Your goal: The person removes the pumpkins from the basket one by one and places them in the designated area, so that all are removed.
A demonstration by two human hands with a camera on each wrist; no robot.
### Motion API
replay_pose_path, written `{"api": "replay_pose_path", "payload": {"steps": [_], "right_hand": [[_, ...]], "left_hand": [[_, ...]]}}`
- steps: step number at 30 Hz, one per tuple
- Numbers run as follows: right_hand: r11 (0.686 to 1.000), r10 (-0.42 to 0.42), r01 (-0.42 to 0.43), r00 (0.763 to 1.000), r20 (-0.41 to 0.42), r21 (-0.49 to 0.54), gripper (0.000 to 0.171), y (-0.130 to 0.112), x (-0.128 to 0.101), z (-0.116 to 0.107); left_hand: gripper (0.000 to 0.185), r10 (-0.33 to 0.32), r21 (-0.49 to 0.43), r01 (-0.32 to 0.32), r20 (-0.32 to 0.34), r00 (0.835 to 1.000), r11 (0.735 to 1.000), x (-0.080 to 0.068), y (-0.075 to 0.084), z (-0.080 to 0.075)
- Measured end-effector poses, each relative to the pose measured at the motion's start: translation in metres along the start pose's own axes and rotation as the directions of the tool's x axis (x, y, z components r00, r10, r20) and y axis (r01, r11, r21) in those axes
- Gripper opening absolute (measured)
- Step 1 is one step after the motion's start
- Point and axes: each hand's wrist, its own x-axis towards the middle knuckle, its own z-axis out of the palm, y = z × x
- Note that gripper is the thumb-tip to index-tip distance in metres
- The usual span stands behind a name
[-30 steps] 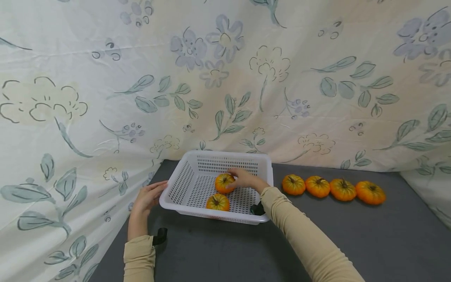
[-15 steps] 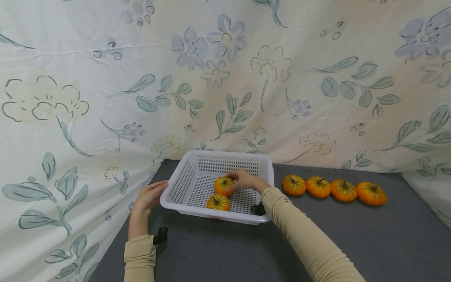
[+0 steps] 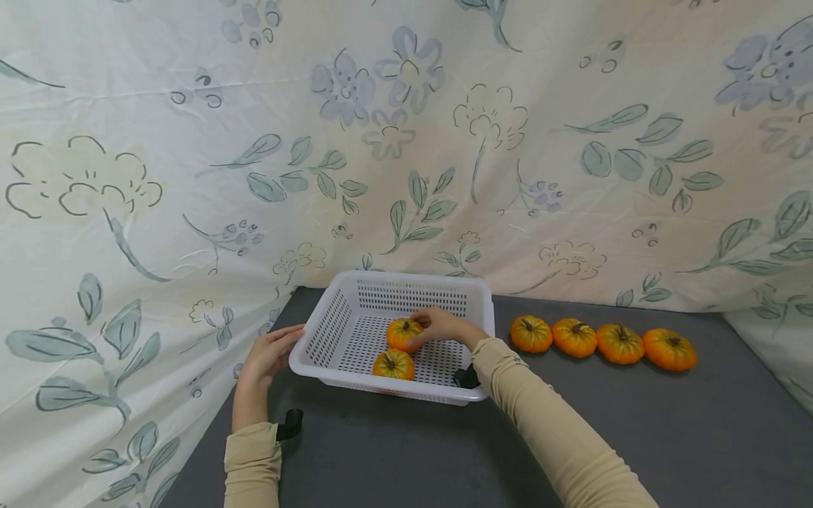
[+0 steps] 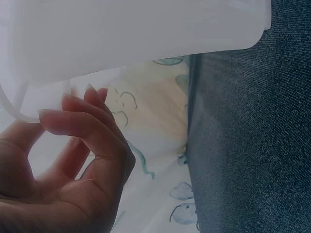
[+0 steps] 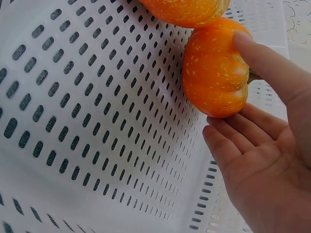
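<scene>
**Your right hand [image 3: 441, 324] pinches a small, ribbed, orange-and-yellow pumpkin [image 3: 400, 332] inside a white, rectangular, perforated plastic basket [image 3: 438, 391]**

Your right thumb presses one side of that pumpkin while your fingers lie against the opposite side, so the hand is closed around it. You have it in the middle of the basket, toward its right half; whether it bears on the slotted floor is not clear. A second orange pumpkin with yellow streaks and a greenish stem [image 3: 393, 366] sits in the basket just in front of it, near the front wall. The two overlap in your right wrist view, but you cannot tell for certain whether they touch.

Your left hand [image 3: 272, 353] is at the basket's left end, its bent fingers and thumb gripping the rim.

To the right of the basket, you have a row of four squat, ribbed, orange pumpkins [image 3: 620, 344] on the dark grey cloth-like tabletop [image 3: 381, 451], lying close beside one another. Your beige, long sleeves [image 3: 552, 427] reach to the wrists, with a small black device [image 3: 290, 425] at the left cuff. Behind the table hangs a pale fabric sheet printed with flowers and leaves [image 3: 406, 233], also spreading down your left side.
</scene>
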Motion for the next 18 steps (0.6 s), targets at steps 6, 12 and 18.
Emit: {"api": "replay_pose_path", "payload": {"steps": [6, 12, 18], "right_hand": [[0.999, 0.032, -0.032, 0.999, -0.006, -0.015, 0.066, 0.0021, 0.0015, 0.0013], [0.999, 0.026, -0.025, 0.999, 0.024, -0.026, 0.070, 0.0025, 0.0018, 0.0027], [0.999, 0.010, -0.009, 1.000, 0.030, -0.047, 0.066, 0.0024, 0.0022, 0.0034]], "left_hand": [[0.057, -0.002, -0.006, 0.002, 0.003, 1.000, 1.000, 0.0015, -0.0011, 0.0005], [0.059, -0.013, -0.002, 0.013, -0.003, 1.000, 1.000, 0.0037, -0.0014, -0.0009], [0.059, -0.014, 0.001, 0.014, 0.004, 1.000, 1.000, 0.0042, -0.0012, -0.0019]]}}
